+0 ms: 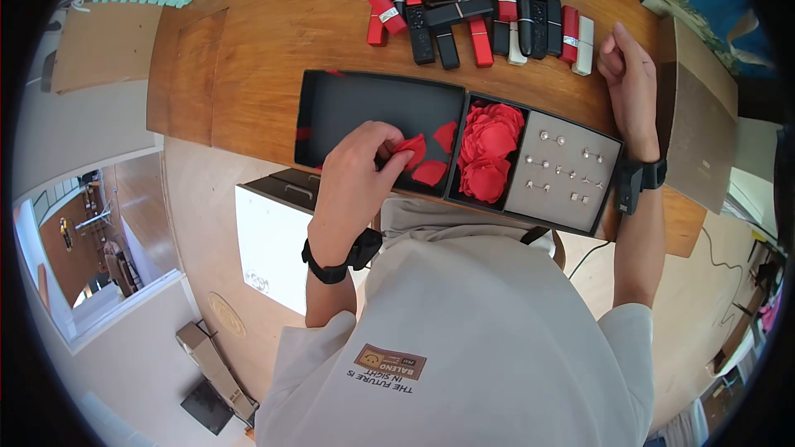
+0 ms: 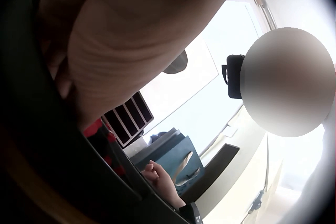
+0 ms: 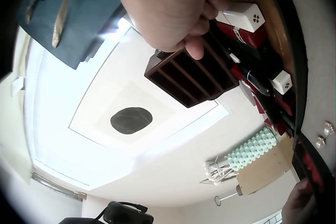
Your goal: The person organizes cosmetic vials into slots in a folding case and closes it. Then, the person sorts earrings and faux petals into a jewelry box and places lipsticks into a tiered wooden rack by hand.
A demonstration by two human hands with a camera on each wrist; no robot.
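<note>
My left hand (image 1: 352,178) reaches into the black box half (image 1: 373,99) and pinches a red petal (image 1: 411,149) between thumb and fingers. Two loose red petals, one lower (image 1: 429,172) and one upper (image 1: 445,136), lie beside it. Joined on the right is the other half, with a heap of red petals (image 1: 493,141) and a grey pad (image 1: 530,199) bearing several pairs of earrings (image 1: 565,171). Beyond that half's far right corner, my right hand (image 1: 633,91) hovers with loosely bent fingers, holding nothing. The left wrist view hides the left fingertips.
Many red, black and white lipstick tubes (image 1: 472,12) crowd the table's far side. A cardboard box (image 1: 700,108) stands at right, a blue paper bag (image 3: 73,14) behind it. A dark compartment tray (image 3: 191,74) sits beyond the tubes. The wooden table (image 1: 248,41) ends near my body.
</note>
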